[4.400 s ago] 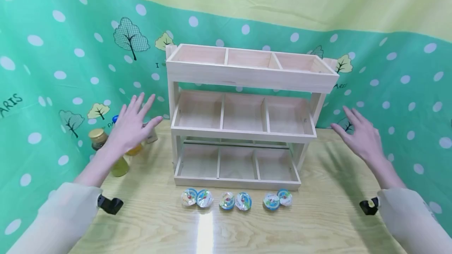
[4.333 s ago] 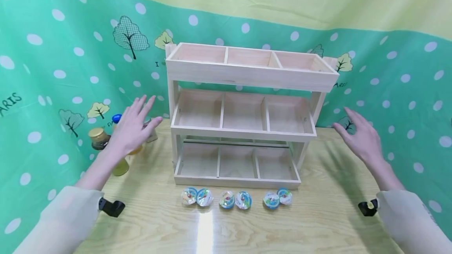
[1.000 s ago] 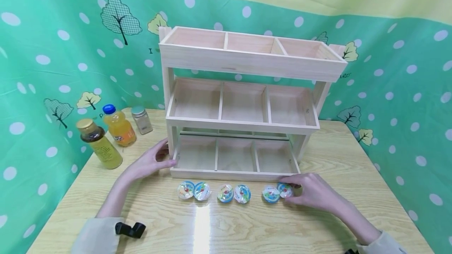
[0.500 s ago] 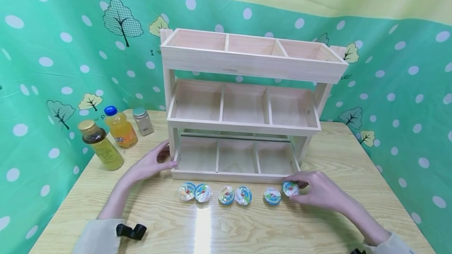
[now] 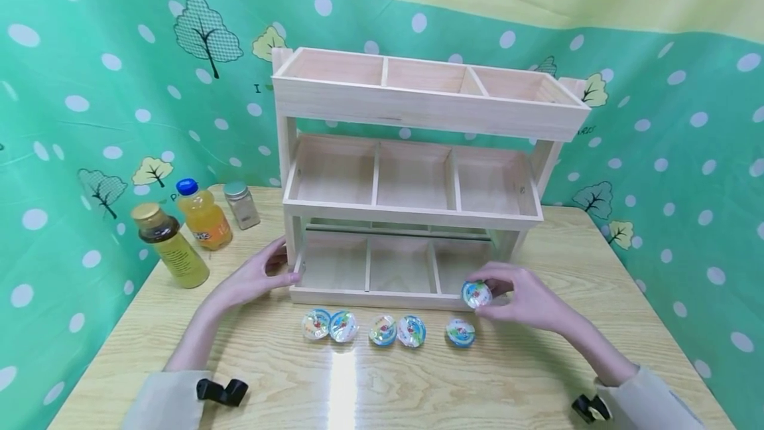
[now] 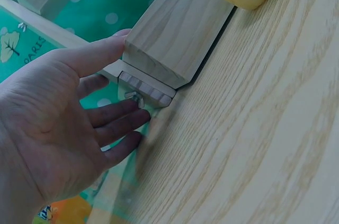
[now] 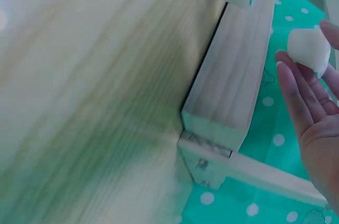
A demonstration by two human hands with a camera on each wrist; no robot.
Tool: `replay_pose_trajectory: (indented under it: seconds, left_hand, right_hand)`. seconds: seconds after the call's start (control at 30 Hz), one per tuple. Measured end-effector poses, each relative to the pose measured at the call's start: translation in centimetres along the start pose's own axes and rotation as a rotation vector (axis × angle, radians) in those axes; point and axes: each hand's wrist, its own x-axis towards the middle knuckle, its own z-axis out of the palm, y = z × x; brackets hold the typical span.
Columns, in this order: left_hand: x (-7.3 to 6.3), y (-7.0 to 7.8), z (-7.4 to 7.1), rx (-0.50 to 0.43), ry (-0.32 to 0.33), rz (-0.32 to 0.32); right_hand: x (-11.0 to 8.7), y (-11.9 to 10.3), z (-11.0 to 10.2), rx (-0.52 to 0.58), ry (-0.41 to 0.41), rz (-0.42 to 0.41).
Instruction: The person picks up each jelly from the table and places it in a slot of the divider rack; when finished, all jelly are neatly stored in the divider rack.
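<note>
My right hand (image 5: 525, 300) pinches a small jelly cup (image 5: 476, 294) with a printed foil lid, raised at the front board of the bottom tier's right compartment. In the right wrist view the cup (image 7: 308, 49) shows white, between thumb and fingers. My left hand (image 5: 256, 275) holds the lower left corner of the three-tier wooden rack (image 5: 394, 298): thumb on the tray's end, fingers behind, near a wing nut (image 6: 135, 97). Another jelly cup (image 5: 460, 332) lies in front of the right compartment. Two pairs, one cup (image 5: 316, 324) and another (image 5: 411, 330) among them, lie further left.
Left of the rack stand a gold-capped bottle (image 5: 173, 251), an orange drink bottle (image 5: 205, 217) with a blue cap and a small jar (image 5: 241, 206). A green dotted cloth (image 5: 656, 151) hangs behind the wooden table (image 5: 418, 390).
My right hand has taken the jelly cup off the table, first sliding it right from its neighbour, then lifting it up and left to the bottom tier. The left hand stays at the rack.
</note>
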Motion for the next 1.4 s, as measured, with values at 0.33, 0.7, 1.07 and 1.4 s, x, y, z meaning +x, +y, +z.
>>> replay_pose_trajectory:
  seconds: [0.33,0.7,1.07,1.4]
  left_hand:
    - [0.0,0.1,0.0,-0.002,-0.005,-0.020]
    - [-0.1,0.0,0.1,-0.013,-0.010,-0.021]
    - [-0.2,0.0,-0.1,-0.006,-0.010,-0.019]
    - [0.2,0.1,-0.1,-0.020,-0.024,-0.012]
  right_hand:
    - [4.3,-0.6,1.2,0.180,-0.050,0.002]
    - [9.3,-2.4,4.0,0.261,-0.130,0.098]
    - [13.7,-5.0,7.5,0.286,-0.120,0.140]
    - [17.9,-6.9,10.8,0.238,-0.108,0.096]
